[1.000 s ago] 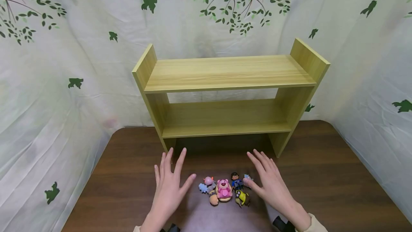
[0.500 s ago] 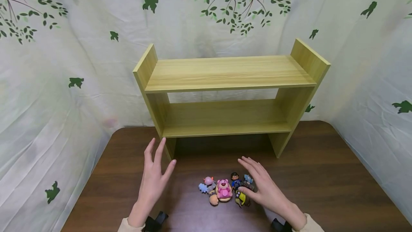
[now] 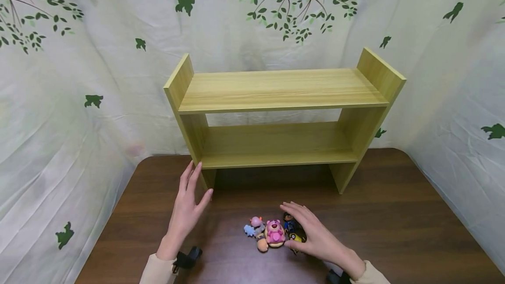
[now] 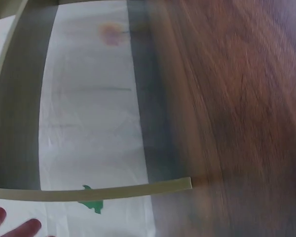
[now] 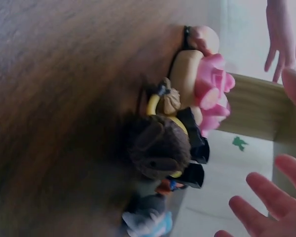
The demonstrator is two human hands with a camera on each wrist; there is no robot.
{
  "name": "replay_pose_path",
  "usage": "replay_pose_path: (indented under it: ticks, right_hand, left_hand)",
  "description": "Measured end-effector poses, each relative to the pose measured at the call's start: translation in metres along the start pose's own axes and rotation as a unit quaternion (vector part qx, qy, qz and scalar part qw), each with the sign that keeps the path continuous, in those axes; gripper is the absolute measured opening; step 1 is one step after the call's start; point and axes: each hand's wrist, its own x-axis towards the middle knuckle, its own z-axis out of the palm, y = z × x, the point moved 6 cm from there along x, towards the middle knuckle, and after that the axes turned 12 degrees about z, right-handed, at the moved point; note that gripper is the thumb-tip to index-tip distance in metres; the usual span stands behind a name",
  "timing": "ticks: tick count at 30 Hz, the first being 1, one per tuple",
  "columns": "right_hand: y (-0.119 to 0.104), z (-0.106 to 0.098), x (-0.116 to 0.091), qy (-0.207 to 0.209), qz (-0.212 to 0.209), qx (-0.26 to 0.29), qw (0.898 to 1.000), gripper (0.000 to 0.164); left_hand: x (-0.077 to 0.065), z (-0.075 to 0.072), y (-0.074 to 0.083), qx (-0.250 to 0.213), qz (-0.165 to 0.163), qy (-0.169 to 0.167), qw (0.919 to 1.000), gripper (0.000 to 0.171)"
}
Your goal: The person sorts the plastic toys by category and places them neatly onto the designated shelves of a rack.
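Note:
My left hand [image 3: 184, 207] has its fingers spread, the fingertips right at the front left edge of the wooden shelf [image 3: 276, 161]. My right hand [image 3: 315, 236] hovers with loosely bent fingers over the right part of a cluster of small toy figures. In the middle of that cluster sits a pink bear figure [image 3: 274, 233]. A yellow and dark figure [image 5: 160, 145] and a dark-haired figure in blue [image 3: 289, 222] are partly covered by the right hand. Left of the bear lie a light blue figure [image 3: 249, 230], a pink round one [image 3: 256, 221] and a peach-coloured one [image 3: 262, 244].
The two-tier shelf stands at the back of the brown wooden table [image 3: 410, 222]. Behind it hangs a white cloth [image 3: 98, 135] with printed leaves and branches. A black strap device [image 3: 188, 257] sits at the left wrist.
The left hand has moved left and forward to the shelf's left side panel. The right hand has shifted left over the toy figures on the right of the cluster.

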Motion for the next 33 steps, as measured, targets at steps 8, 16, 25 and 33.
replay_pose_path:
  ticks: [8,16,25,33]
  right_hand:
    - [0.000,0.014,0.004,-0.013,-0.031,-0.015,0.999,0.080]
    - [0.003,0.026,0.006,-0.034,-0.011,-0.016,0.999,0.078]
    - [0.008,0.033,0.008,-0.020,-0.019,-0.035,0.999,0.074]
    - [0.008,0.036,0.012,-0.023,-0.018,-0.040,0.999,0.066]
  left_hand:
    - [0.002,0.008,-0.012,-0.003,-0.013,-0.015,0.9998,0.084]
    - [-0.002,0.017,-0.024,-0.015,-0.016,-0.016,0.9996,0.083]
    - [-0.004,0.026,-0.032,-0.035,-0.005,-0.002,0.9994,0.083]
    - [-0.005,0.028,-0.036,-0.023,-0.011,0.013,0.9996,0.084]
